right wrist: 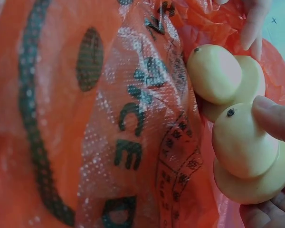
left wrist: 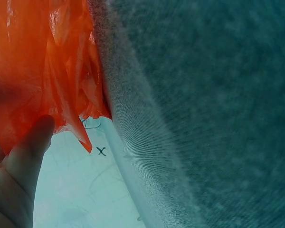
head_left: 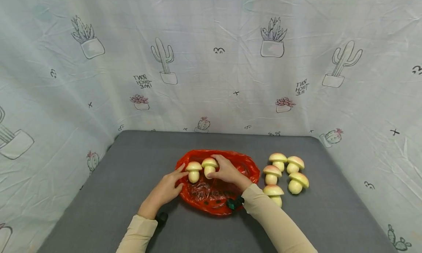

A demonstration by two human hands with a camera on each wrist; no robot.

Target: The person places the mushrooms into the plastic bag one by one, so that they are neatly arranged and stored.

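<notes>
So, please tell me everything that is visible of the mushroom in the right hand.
The mushroom looks smooth, its material uncertain: a domed yellow cap blushed red on top, and a bulbous pale-yellow stem with a dark nub underneath. It is roughly upright inside the rim of the red plastic bag, right of another mushroom. The right hand pinches it, thumb on stem, fingers at the cap.

Mirror-written "DON'T TOUCH ME" stands twice on the white curtain (head_left: 211, 86), and "CE D" on the red bag (right wrist: 97, 114).
</notes>
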